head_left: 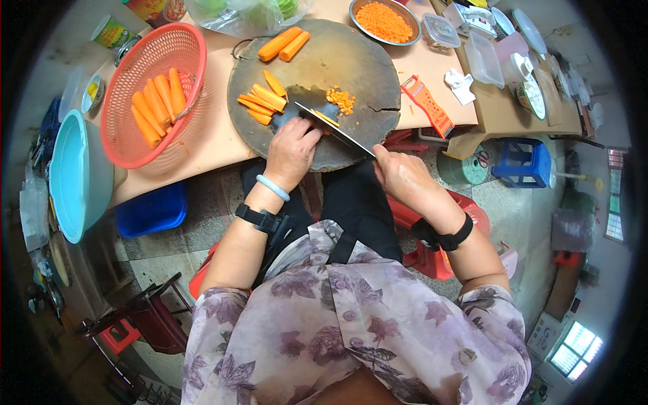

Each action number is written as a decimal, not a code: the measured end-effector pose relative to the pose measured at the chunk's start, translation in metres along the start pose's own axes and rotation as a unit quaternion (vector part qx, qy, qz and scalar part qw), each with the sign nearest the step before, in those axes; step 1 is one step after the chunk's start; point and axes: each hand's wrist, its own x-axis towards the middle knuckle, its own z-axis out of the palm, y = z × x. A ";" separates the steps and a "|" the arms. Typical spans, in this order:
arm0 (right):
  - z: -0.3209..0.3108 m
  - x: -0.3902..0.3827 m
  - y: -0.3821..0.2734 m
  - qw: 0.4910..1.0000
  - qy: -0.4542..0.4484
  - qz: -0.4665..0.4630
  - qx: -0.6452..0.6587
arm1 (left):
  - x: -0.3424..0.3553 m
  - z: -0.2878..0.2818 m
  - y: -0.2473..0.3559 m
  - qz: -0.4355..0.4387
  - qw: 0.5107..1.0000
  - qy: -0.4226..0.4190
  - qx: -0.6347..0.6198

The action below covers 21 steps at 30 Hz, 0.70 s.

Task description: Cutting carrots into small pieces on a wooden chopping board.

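My right hand point(401, 172) grips a cleaver point(341, 135), whose blade lies over a carrot strip point(325, 117) on the round wooden board point(317, 61). My left hand point(293, 142) has curled fingers pressed on carrot beside the blade, partly hidden under them. Left of the blade lie cut carrot sticks point(268, 98). A small pile of diced carrot point(341, 100) sits right of centre, and two larger carrot pieces point(280, 44) lie at the board's back.
A red colander point(192, 50) of peeled carrots stands left, beside a turquoise basin point(77, 175). A steel bowl of chopped carrot point(381, 23), an orange grater point(425, 104) and plastic containers point(482, 61) occupy the back and right. A blue stool point(520, 162) stands below.
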 end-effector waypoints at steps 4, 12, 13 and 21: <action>0.001 -0.021 0.011 1.000 -0.010 0.007 0.003 | -0.004 0.004 -0.001 0.003 1.000 0.014 0.027; -0.007 -0.033 0.002 1.000 0.016 0.013 0.012 | -0.005 0.003 0.000 -0.001 1.000 0.024 0.012; -0.006 -0.031 0.001 1.000 0.014 0.011 0.012 | -0.006 0.002 -0.001 -0.002 1.000 0.024 0.013; 0.002 -0.005 0.002 1.000 0.013 -0.006 0.024 | -0.002 0.002 0.000 0.001 1.000 0.018 0.009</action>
